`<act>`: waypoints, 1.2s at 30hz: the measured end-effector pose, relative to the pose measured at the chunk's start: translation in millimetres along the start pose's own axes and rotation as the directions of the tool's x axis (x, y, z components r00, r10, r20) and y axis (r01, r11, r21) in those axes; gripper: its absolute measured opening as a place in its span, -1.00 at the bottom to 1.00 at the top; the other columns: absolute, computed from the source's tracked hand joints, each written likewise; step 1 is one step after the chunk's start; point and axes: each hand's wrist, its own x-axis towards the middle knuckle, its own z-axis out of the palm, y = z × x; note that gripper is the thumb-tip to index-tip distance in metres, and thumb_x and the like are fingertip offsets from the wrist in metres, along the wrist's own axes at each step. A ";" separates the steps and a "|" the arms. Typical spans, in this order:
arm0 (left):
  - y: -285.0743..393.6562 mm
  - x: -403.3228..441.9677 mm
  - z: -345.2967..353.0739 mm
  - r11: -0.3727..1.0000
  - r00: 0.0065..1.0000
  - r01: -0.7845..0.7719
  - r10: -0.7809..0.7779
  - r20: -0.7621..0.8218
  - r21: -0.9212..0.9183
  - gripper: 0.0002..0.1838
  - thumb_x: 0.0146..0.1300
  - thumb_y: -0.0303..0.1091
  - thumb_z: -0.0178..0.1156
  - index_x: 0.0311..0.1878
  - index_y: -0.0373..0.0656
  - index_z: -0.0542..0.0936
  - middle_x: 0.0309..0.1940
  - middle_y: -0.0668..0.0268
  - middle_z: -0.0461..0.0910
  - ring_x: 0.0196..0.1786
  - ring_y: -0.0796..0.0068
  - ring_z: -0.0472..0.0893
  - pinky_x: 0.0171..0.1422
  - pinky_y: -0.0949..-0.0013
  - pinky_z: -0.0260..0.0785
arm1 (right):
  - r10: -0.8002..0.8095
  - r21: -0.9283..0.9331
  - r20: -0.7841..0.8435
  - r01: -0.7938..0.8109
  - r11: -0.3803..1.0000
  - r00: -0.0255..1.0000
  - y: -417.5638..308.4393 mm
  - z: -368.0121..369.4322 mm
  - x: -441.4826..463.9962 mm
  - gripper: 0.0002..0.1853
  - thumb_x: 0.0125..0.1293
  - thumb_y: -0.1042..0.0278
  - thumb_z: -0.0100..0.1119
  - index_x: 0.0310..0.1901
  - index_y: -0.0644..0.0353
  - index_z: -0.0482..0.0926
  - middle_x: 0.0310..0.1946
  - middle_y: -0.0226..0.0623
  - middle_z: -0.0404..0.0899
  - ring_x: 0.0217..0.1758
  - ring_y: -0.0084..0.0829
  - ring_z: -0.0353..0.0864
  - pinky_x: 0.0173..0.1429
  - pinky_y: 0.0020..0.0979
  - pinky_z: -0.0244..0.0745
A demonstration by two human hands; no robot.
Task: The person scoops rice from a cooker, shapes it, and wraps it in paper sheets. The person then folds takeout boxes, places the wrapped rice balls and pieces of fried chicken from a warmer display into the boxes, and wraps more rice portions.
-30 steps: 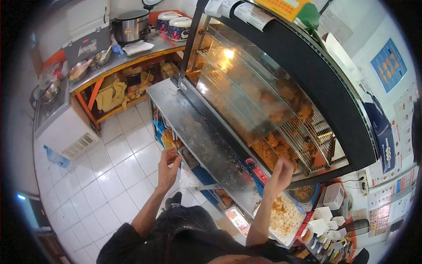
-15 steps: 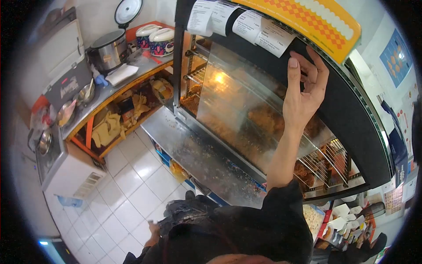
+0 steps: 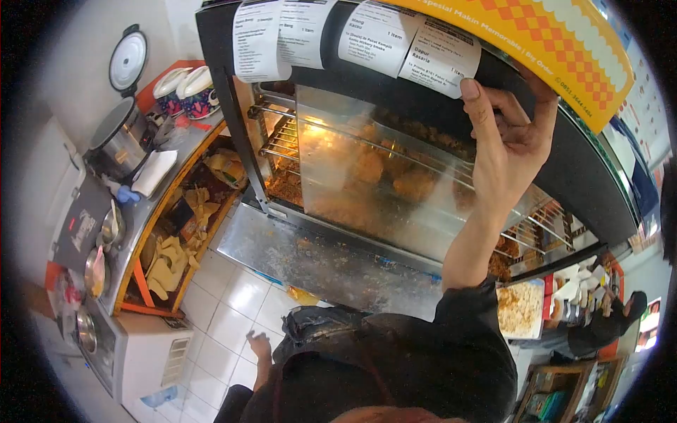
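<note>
My right hand (image 3: 511, 130) is raised to the top edge of the black-framed display cabinet (image 3: 395, 92). Its thumb is beside the lower right corner of a printed receipt (image 3: 441, 53), and its other fingers curl under the yellow banner (image 3: 543, 42); whether it grips anything is not clear. Three more paper slips hang to the left, among them a receipt (image 3: 374, 35). Behind the cabinet's glass lies fried food (image 3: 412, 182). Low over the tiled floor, my left hand (image 3: 259, 343) hangs with its fingers apart, holding nothing.
A steel ledge (image 3: 317, 261) runs below the cabinet. On the left counter stand a large pot (image 3: 120, 141), patterned containers (image 3: 194, 95) and metal bowls (image 3: 95, 271). A white tray of crumbs (image 3: 520, 310) is at the right, near a person in dark clothes (image 3: 599, 331).
The view has shifted closer to the receipts. My right hand has risen from the lower cabinet to its top edge. My left hand has dropped from beside the ledge to low over the floor.
</note>
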 end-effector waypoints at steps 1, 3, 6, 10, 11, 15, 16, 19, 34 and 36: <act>16.3 11.7 1.9 1.000 1.000 -0.007 0.006 0.009 0.015 -0.48 0.26 -0.38 0.24 0.27 -0.23 0.36 -0.16 -0.02 0.67 -0.26 0.26 0.73 -0.18 0.24 0.58 | 0.000 0.012 0.014 0.000 1.000 1.000 -0.8 -1.3 0.9 -0.40 0.22 0.50 0.53 0.23 0.33 0.40 -0.12 -0.21 0.73 -0.19 -0.58 0.76 -0.36 -0.69 0.42; 46.2 33.5 5.6 0.993 0.994 -0.110 0.110 -0.001 0.051 -0.49 0.29 -0.43 0.21 0.28 -0.24 0.35 -0.15 -0.02 0.65 -0.31 0.26 0.71 -0.22 0.24 0.59 | 0.001 0.020 0.011 -0.001 1.000 1.000 0.7 -0.9 2.0 -0.38 0.22 0.51 0.53 0.24 0.33 0.39 -0.08 -0.19 0.71 -0.19 -0.57 0.76 -0.33 -0.67 0.46; 70.2 47.0 5.3 0.991 0.990 -0.136 0.136 0.025 -0.018 -0.48 0.29 -0.43 0.23 0.29 -0.25 0.34 -0.13 -0.05 0.64 -0.34 0.25 0.71 -0.22 0.25 0.60 | -0.037 0.085 0.034 0.034 0.996 0.999 1.0 -0.4 0.4 -0.36 0.21 0.53 0.53 0.27 0.32 0.39 -0.16 -0.22 0.74 -0.19 -0.55 0.75 -0.26 -0.62 0.50; 60.1 46.2 -2.3 0.997 0.996 -0.060 0.057 0.067 0.043 -0.46 0.27 -0.43 0.26 0.28 -0.24 0.34 -0.11 -0.10 0.64 -0.35 0.22 0.71 -0.21 0.23 0.60 | -0.005 0.041 0.060 0.002 0.999 0.998 0.3 -1.8 -2.4 -0.36 0.21 0.53 0.52 0.28 0.29 0.39 -0.27 -0.29 0.76 -0.22 -0.55 0.73 -0.13 -0.57 0.53; 50.5 44.5 -5.4 0.997 0.996 -0.056 0.052 0.067 0.061 -0.46 0.24 -0.44 0.27 0.27 -0.22 0.35 -0.13 -0.08 0.65 -0.34 0.22 0.72 -0.23 0.23 0.59 | -0.030 0.047 0.057 0.027 0.999 0.998 2.6 -1.5 -1.5 -0.38 0.23 0.51 0.51 0.28 0.28 0.40 -0.30 -0.31 0.76 -0.21 -0.56 0.72 -0.11 -0.56 0.52; -25.4 58.7 -31.0 0.455 0.686 -0.717 0.597 0.416 0.529 -0.39 0.14 -0.33 0.33 0.25 -0.22 0.36 -0.25 0.00 0.68 -0.30 0.21 0.70 -0.16 0.16 0.57 | -0.042 -0.011 -0.013 0.042 0.999 0.999 1.2 0.8 1.3 -0.34 0.24 0.62 0.47 0.32 0.40 0.34 -0.30 -0.21 0.78 -0.17 -0.49 0.77 -0.05 -0.50 0.69; -33.3 57.8 -37.0 0.016 0.365 -0.813 0.792 0.489 0.582 -0.37 0.11 -0.31 0.34 0.25 -0.22 0.37 -0.27 0.02 0.69 -0.29 0.21 0.70 -0.14 0.15 0.56 | -0.051 0.030 -0.027 0.052 0.998 0.998 0.3 3.1 1.6 -0.33 0.25 0.61 0.47 0.33 0.39 0.34 -0.27 -0.22 0.78 -0.20 -0.54 0.75 -0.13 -0.54 0.66; -48.6 51.8 -36.9 0.829 0.963 -0.262 0.191 0.190 0.494 -0.36 0.11 -0.29 0.34 0.25 -0.23 0.37 -0.27 0.01 0.69 -0.28 0.21 0.69 -0.12 0.15 0.55 | -0.065 0.050 0.020 0.064 0.997 0.998 10.4 -8.0 1.7 -0.36 0.27 0.59 0.46 0.33 0.38 0.36 -0.20 -0.23 0.77 -0.25 -0.63 0.70 -0.27 -0.62 0.53; 10.1 41.9 -20.0 0.981 0.986 0.002 -0.033 0.160 0.194 -0.32 0.13 -0.24 0.31 0.29 -0.31 0.34 -0.20 -0.02 0.68 -0.25 0.21 0.68 -0.04 0.18 0.52 | 0.023 0.193 -0.074 -0.008 0.981 0.997 -8.1 8.2 0.5 -0.29 0.29 0.66 0.38 0.44 0.36 0.29 -0.32 -0.19 0.77 -0.33 -0.54 0.71 -0.25 -0.57 0.55; 17.6 39.6 -18.7 0.979 0.984 0.013 -0.049 0.171 0.206 -0.31 0.12 -0.23 0.31 0.29 -0.31 0.34 -0.19 -0.03 0.68 -0.24 0.20 0.68 -0.04 0.17 0.52 | 0.041 0.213 -0.077 -0.024 0.977 0.996 -9.2 8.0 0.2 -0.30 0.30 0.66 0.38 0.44 0.36 0.30 -0.32 -0.19 0.77 -0.33 -0.55 0.71 -0.25 -0.58 0.55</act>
